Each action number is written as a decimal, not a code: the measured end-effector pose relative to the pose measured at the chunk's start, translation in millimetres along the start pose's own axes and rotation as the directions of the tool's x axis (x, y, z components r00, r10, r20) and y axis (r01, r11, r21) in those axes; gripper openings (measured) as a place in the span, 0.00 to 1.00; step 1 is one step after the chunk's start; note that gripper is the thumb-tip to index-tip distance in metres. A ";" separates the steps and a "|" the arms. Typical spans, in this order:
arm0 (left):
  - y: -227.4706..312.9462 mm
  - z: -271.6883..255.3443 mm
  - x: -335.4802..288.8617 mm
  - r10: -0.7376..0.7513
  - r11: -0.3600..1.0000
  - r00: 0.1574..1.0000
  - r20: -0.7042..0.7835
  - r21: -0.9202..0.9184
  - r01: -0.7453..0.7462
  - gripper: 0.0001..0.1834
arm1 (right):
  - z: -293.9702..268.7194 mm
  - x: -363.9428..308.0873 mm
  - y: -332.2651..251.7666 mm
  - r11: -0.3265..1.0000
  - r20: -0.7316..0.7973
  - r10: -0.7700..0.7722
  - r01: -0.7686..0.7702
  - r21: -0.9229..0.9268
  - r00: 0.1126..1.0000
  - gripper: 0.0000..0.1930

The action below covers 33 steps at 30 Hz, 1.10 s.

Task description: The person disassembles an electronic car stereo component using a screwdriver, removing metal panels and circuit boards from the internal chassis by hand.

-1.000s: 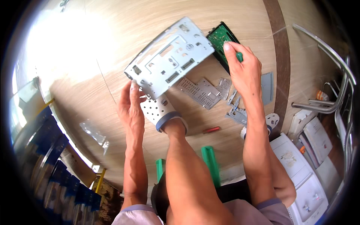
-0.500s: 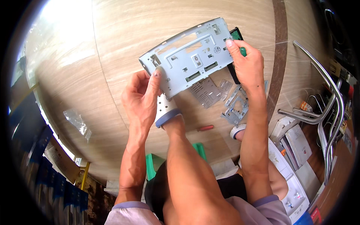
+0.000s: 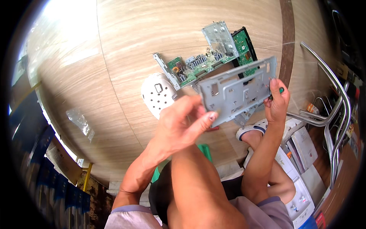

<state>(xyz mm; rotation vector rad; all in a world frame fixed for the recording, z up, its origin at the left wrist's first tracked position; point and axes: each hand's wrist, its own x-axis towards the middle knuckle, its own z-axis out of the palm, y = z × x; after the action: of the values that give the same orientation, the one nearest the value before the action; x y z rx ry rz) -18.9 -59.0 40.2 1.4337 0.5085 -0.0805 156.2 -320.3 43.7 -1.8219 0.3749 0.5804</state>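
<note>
A grey stamped metal panel (image 3: pixel 236 95) with slots and cut-outs is held tilted between my two hands. My right hand (image 3: pixel 277 101) is closed on its right end, and a small green handle (image 3: pixel 281 90) sticks out between the same fingers. At the panel's lower left corner, my left hand (image 3: pixel 179 124), slightly blurred, has its thumb on the front face and its fingers curled at the edge. Just beyond lies a green circuit board (image 3: pixel 200 68) with capacitors and metal brackets (image 3: pixel 219 34). A black-framed green board (image 3: pixel 244 45) lies beside it.
My white clog (image 3: pixel 156 95) stands left of the circuit board. A red-handled tool (image 3: pixel 212 129) lies on the floor, partly hidden. Clear plastic wrap (image 3: pixel 81 123) lies at left. Bent chrome tubing (image 3: pixel 335 87) and a white tray (image 3: pixel 301 191) are on the right.
The panel has moved right and toward me and tilted, uncovering the circuit board behind it. Both hands moved with it, the left one swinging rightward across my shin.
</note>
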 end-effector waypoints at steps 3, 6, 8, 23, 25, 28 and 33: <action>-11.3 4.8 -2.9 -0.027 0.998 0.982 0.187 0.067 0.015 0.22 | -28.0 -7.4 20.4 0.999 -0.038 0.046 -0.046 -0.010 0.998 0.14; -27.2 5.5 -6.4 -0.046 0.985 0.972 0.230 0.172 0.006 0.18 | -49.3 -8.6 32.3 0.998 -0.062 0.067 -0.068 -0.009 0.996 0.15; -38.3 4.8 -7.3 -0.123 0.984 0.971 0.204 0.156 0.092 0.17 | -67.4 -6.6 43.7 0.996 -0.130 0.069 -0.076 -0.049 0.989 0.14; -80.9 11.3 -9.7 -0.091 0.971 0.994 -0.057 0.217 0.101 0.08 | -30.6 52.9 82.2 0.835 -0.287 0.283 -0.088 0.543 0.915 0.11; -84.8 13.7 -8.0 -0.078 0.965 0.993 -0.088 0.241 0.098 0.08 | -24.5 63.1 83.5 0.803 -0.264 0.304 -0.098 0.588 0.915 0.12; -90.1 17.2 -4.8 -0.071 0.959 0.986 -0.152 0.263 0.109 0.07 | -8.2 67.9 81.5 0.799 -0.330 0.366 -0.112 0.591 0.870 0.12; -97.6 21.6 -1.6 -0.019 0.953 0.975 -0.221 0.290 0.084 0.06 | -4.8 71.0 79.3 0.768 -0.288 0.380 -0.126 0.628 0.879 0.12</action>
<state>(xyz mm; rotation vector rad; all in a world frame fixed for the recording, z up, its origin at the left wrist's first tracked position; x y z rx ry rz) -48.6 -95.1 -48.2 1.7354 0.7370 -0.0441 174.5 -347.9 -57.5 -1.2600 0.9929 0.2155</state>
